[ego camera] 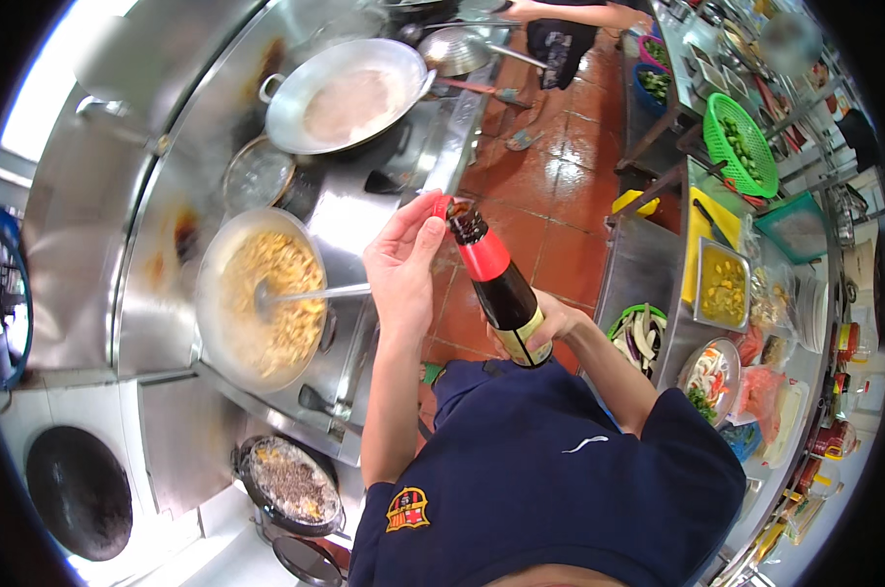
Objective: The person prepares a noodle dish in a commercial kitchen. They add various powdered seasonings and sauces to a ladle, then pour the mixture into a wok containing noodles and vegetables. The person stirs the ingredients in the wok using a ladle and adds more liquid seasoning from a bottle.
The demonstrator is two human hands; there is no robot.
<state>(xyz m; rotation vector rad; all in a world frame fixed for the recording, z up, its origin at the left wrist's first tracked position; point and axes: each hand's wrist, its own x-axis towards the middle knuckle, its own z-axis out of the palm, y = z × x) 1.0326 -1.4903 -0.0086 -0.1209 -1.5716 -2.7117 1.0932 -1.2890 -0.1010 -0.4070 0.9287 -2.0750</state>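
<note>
My left hand (406,253) pinches a red bottle cap (440,206) between thumb and fingers, right beside the bottle's mouth. A dark glass sauce bottle (503,290) with a red neck band and a yellowish label leans up and left, its neck uncapped. Around its lower part wraps my right hand (552,323). To the left of my left hand stands a wok (219,257) on the steel range, holding a chunky yellow-brown food (288,323) in liquid. A long-handled ladle (325,293) rests in that food, its handle end hidden behind my left wrist.
A larger wok (281,110) with pale liquid sits further along the range (347,220). A pot (318,513) of frothy dark liquid stands lower left. Along the right counter are a green basket (721,147), a steel tray (742,315) and a knife (710,220). Another person's arm (582,13) shows at the top.
</note>
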